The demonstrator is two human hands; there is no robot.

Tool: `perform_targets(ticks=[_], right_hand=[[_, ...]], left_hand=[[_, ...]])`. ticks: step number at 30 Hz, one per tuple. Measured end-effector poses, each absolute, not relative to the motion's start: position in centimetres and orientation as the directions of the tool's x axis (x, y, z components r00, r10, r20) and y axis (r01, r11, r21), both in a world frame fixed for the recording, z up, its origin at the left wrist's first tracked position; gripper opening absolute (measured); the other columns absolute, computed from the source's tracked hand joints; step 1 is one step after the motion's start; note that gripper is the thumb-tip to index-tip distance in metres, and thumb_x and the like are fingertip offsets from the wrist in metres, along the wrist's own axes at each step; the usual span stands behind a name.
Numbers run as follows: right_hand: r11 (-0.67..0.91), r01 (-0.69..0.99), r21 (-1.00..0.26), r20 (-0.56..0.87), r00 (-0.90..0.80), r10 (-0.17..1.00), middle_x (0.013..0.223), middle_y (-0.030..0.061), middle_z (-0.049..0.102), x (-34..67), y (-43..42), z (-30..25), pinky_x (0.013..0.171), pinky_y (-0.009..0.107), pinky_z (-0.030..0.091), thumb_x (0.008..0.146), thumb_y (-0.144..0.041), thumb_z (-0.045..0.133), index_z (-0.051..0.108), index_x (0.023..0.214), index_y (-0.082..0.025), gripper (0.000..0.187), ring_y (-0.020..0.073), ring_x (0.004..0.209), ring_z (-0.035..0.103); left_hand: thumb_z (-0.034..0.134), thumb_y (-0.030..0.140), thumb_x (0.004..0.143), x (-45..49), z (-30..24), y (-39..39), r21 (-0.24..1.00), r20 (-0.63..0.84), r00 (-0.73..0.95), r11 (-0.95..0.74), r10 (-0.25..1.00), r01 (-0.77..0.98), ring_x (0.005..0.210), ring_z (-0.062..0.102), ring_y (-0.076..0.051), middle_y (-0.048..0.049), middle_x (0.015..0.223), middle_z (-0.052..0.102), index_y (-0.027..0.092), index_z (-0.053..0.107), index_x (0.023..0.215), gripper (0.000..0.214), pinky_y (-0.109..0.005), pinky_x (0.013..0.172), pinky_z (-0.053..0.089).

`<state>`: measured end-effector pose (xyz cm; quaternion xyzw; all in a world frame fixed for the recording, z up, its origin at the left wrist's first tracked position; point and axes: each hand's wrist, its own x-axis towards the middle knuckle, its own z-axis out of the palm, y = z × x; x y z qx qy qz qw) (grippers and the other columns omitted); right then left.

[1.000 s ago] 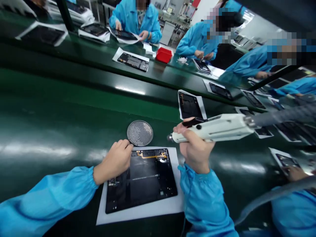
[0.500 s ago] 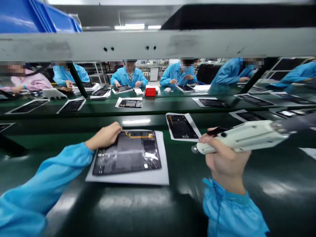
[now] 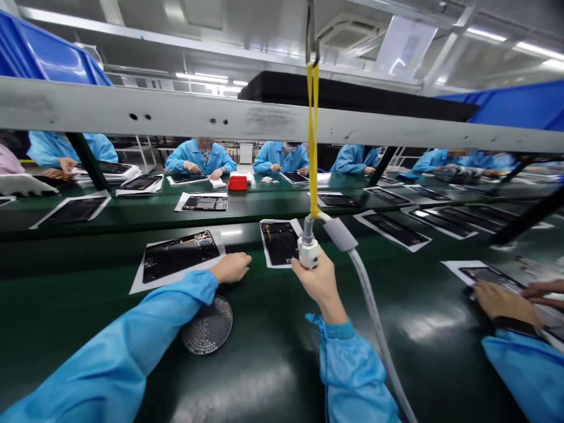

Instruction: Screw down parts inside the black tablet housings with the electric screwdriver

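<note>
My left hand (image 3: pixel 231 267) hovers over the green bench with its fingers loosely bent and slightly apart; I see nothing in it. Left of it an opened black tablet (image 3: pixel 176 258) rests on a white sheet. My right hand (image 3: pixel 321 282) is wrapped round a white electric screwdriver (image 3: pixel 308 252), pointed away from me, its tip hidden. A yellow strap (image 3: pixel 313 141) holds the tool's rear end, and a grey cable (image 3: pixel 370 294) runs down from it. Just behind the screwdriver a second opened tablet (image 3: pixel 278 242) lies on its white sheet.
A round perforated metal plate (image 3: pixel 209 329) sits below my left forearm. At the right, a co-worker's hand (image 3: pixel 506 305) touches another tablet. A red box (image 3: pixel 237 183) stands on the far bench, where several people work. A grey rail (image 3: pixel 273 120) crosses overhead.
My left hand has let go of the first tablet, which now lies farther back and left. The screwdriver has swung from pointing left to pointing away. The view has turned right.
</note>
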<state>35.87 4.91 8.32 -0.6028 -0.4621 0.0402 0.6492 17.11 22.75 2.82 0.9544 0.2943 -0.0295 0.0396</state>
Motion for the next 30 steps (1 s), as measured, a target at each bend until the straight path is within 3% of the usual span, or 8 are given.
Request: perform_targets(ticks=[4, 10, 14, 19, 23, 26, 30], right_hand=[[0.219, 0.513, -0.830, 0.521, 0.574, 0.632, 0.068, -0.0018, 0.062, 36.5, 4.9, 8.2, 0.063, 0.030, 0.048, 0.068, -0.031, 0.070, 0.064, 0.080, -0.020, 0.018, 0.0178, 0.063, 0.055], [0.188, 0.503, -0.843, 0.498, 0.602, 0.624, 0.068, -0.0016, 0.060, 36.9, 4.1, 8.8, 0.065, 0.031, 0.047, 0.073, -0.033, 0.066, 0.062, 0.078, -0.020, 0.014, 0.0181, 0.065, 0.054], [0.182, 0.496, -0.849, 0.492, 0.615, 0.616, 0.072, -0.0004, 0.060, 36.8, 4.0, 9.5, 0.070, 0.033, 0.048, 0.073, -0.032, 0.064, 0.063, 0.085, -0.020, 0.017, 0.0194, 0.069, 0.055], [0.212, 0.537, -0.817, 0.539, 0.577, 0.614, 0.084, 0.0031, 0.065, 36.6, 4.2, 9.3, 0.078, 0.034, 0.049, 0.077, -0.029, 0.060, 0.064, 0.091, -0.020, 0.017, 0.0221, 0.080, 0.060], [0.187, 0.588, -0.787, 0.573, 0.583, 0.576, 0.086, 0.0037, 0.065, 36.9, 3.8, 9.1, 0.074, 0.034, 0.050, 0.079, -0.030, 0.063, 0.067, 0.094, -0.021, 0.018, 0.0232, 0.080, 0.061], [0.171, 0.618, -0.768, 0.592, 0.581, 0.558, 0.087, 0.0037, 0.066, 37.7, 2.7, 9.5, 0.073, 0.034, 0.051, 0.081, -0.035, 0.068, 0.068, 0.095, -0.022, 0.020, 0.0226, 0.078, 0.062], [0.110, 0.593, -0.797, 0.560, 0.659, 0.502, 0.088, 0.0041, 0.064, 39.2, 0.7, 10.8, 0.076, 0.037, 0.050, 0.082, -0.040, 0.069, 0.068, 0.098, -0.021, 0.026, 0.0229, 0.079, 0.060]], left_hand=[[0.063, 0.037, 0.099, 22.1, 0.8, 21.4, 0.124, -0.136, 0.857, -0.850, 0.497, 0.512, 0.109, 0.064, -0.024, -0.0097, 0.125, 0.063, 0.016, 0.062, 0.124, 0.032, -0.046, 0.095, 0.056], [0.064, 0.036, 0.099, 23.9, -0.5, 23.0, 0.324, -0.178, 0.803, -0.737, 0.569, 0.593, 0.111, 0.064, -0.025, -0.0099, 0.126, 0.062, 0.016, 0.062, 0.125, 0.033, -0.046, 0.095, 0.056], [0.064, 0.036, 0.099, 23.8, -0.6, 24.3, 0.582, -0.175, 0.707, -0.508, 0.685, 0.636, 0.106, 0.065, -0.023, -0.0097, 0.124, 0.063, 0.016, 0.060, 0.126, 0.034, -0.044, 0.090, 0.058], [0.063, 0.037, 0.100, 24.2, 0.0, 24.9, 0.843, -0.168, 0.543, -0.165, 0.822, 0.512, 0.101, 0.066, -0.022, -0.0095, 0.122, 0.063, 0.016, 0.060, 0.126, 0.035, -0.041, 0.086, 0.060], [0.063, 0.037, 0.100, 24.8, 1.1, 24.5, 0.915, -0.185, 0.391, 0.013, 0.901, 0.404, 0.102, 0.066, -0.022, -0.0094, 0.123, 0.063, 0.016, 0.060, 0.126, 0.034, -0.041, 0.086, 0.059], [0.064, 0.030, 0.098, 23.5, 2.6, 24.1, 0.945, -0.208, 0.378, 0.085, 0.902, 0.317, 0.091, 0.067, -0.019, -0.0088, 0.113, 0.065, 0.014, 0.057, 0.129, 0.036, -0.034, 0.077, 0.060], [0.083, 0.018, 0.077, 16.5, 5.1, 22.5, 0.956, -0.245, 0.494, 0.125, 0.834, 0.265, 0.074, 0.067, -0.016, -0.0056, 0.090, 0.071, 0.013, 0.051, 0.139, 0.070, -0.024, 0.064, 0.054]])
